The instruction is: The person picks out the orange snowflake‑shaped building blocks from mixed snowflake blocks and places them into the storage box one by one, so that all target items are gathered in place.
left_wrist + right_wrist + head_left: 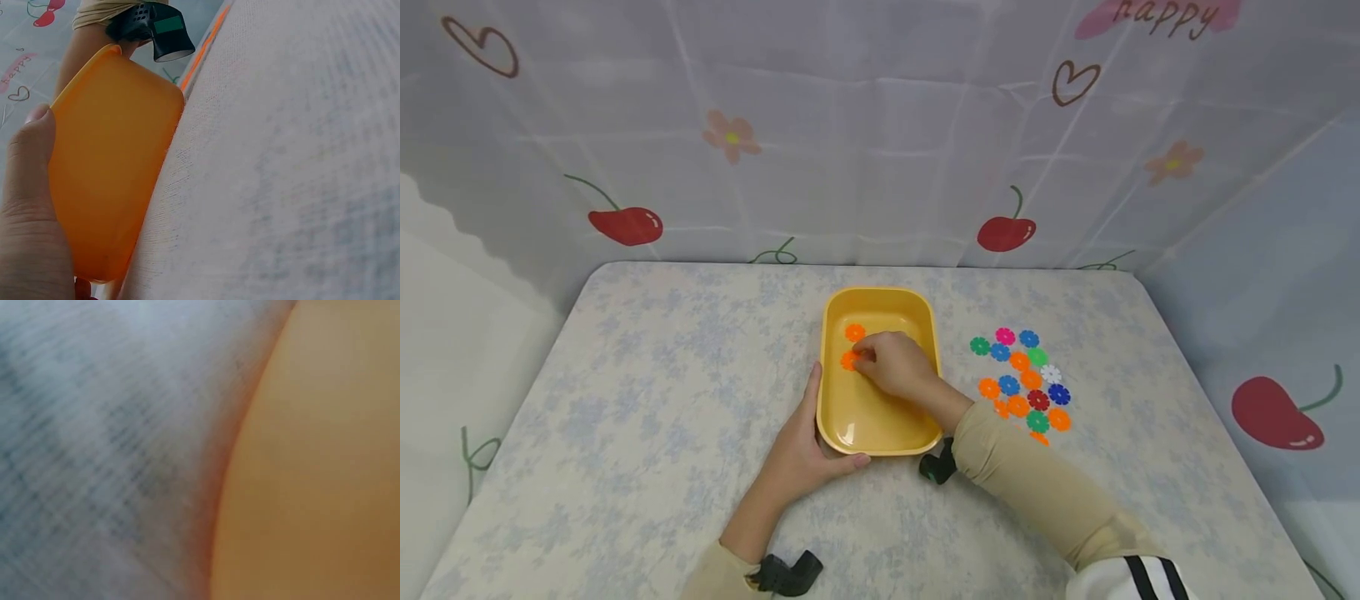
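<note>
A yellow plastic tray point(880, 425) lies on the table in the head view. My left hand point(797, 454) holds its near left corner, with the fingers along the left side and the thumb at the near edge. In the left wrist view the thumb point(31, 162) lies against the tray wall point(119, 162). Over the tray, my right hand point(897, 365) pinches an orange flower-shaped plastic disc point(848, 361), partly hidden by the fingertips. Another orange disc point(854, 332) lies just beyond it in the tray. The right wrist view shows only the blurred tray wall point(312, 462) and the tablecloth.
To the right of the tray, several loose flower-shaped discs point(1017, 406) in orange, blue, green, red, pink and white lie on the patterned tablecloth point(662, 400). The right sleeve point(1037, 483) passes close to them. A printed curtain point(880, 167) hangs behind the table.
</note>
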The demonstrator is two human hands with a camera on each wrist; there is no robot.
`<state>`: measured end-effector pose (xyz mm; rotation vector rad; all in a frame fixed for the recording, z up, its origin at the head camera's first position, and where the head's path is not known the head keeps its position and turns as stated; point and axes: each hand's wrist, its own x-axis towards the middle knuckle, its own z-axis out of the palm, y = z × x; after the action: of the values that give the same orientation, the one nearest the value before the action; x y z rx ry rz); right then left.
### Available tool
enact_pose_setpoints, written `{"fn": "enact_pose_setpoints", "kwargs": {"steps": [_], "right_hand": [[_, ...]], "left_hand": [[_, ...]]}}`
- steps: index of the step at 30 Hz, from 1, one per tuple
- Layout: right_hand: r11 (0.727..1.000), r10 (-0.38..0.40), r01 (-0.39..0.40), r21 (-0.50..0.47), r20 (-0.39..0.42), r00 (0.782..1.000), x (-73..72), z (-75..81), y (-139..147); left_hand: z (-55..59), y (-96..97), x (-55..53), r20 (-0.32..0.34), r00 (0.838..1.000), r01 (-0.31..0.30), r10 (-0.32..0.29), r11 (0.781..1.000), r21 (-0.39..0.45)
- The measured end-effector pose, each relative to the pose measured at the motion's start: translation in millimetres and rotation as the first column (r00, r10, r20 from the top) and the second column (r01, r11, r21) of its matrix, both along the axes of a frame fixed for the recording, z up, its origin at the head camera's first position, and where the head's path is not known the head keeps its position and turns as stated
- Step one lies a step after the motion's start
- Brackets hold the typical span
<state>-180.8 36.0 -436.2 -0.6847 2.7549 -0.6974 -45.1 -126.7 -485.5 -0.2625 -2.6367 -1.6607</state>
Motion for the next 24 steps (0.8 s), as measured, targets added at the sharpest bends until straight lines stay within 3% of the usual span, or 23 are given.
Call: {"fn": "enact_pose_setpoints", "kwargs": {"steps": [4,8,15,19,24], "right_hand": [[0.999,-0.003,0.002,-0.033,-0.024,1.0,0.4,5.3,3.0],[0.994,-0.054,0.052,-0.098,-0.016,0.998,4.6,22.7,13.0],[0.98,-0.152,0.14,-0.142,-0.074,0.986,13.7,56.2,59.6],[0.977,-0.198,0.189,-0.095,-0.093,0.976,16.7,54.5,100.5],[0.975,-0.213,0.217,0.041,-0.077,0.974,21.5,36.3,145.6]], "left_hand": [[-0.1,0.3,-0.2,-0.01,1.0,0.003,-0.003,1.0,-0.001],[0.0,0.2,-0.3,-0.016,1.0,0.003,-0.003,1.0,-0.005],[-0.3,0.0,-1.4,-0.031,1.0,0.002,-0.001,1.0,0.02],[-1.7,0.4,-2.1,-0.038,0.999,0.009,-0.007,0.999,0.032],[-1.8,0.2,-1.6,-0.041,0.999,0.006,-0.005,1.0,0.025]]}}
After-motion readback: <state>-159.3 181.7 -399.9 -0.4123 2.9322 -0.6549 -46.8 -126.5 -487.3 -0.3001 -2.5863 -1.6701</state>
